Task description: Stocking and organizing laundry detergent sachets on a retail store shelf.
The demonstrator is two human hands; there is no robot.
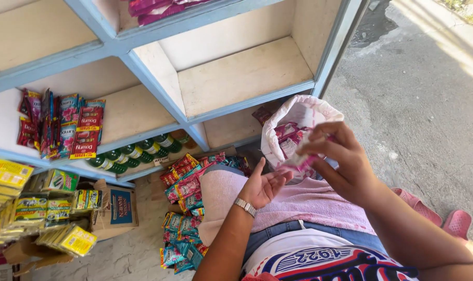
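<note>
My right hand (340, 158) pinches a small pink sachet (304, 161) just above the mouth of a white plastic bag (299, 117) that holds more pink and red sachets. My left hand (265, 184) lies palm up on a pink towel (299, 200) over my lap, fingers apart, right under the sachet. A silver watch (245, 206) is on that wrist. Several red, pink and teal sachets (187, 200) lie spread on the floor by my left knee.
A blue-framed wooden shelf unit (158, 78) stands in front. One cell holds hanging sachet strips (64, 125), a lower one green bottles (135, 153). Yellow and green packets (43, 205) and a cardboard box (116, 208) sit at the left. Pink slippers (444, 216) rest on the concrete.
</note>
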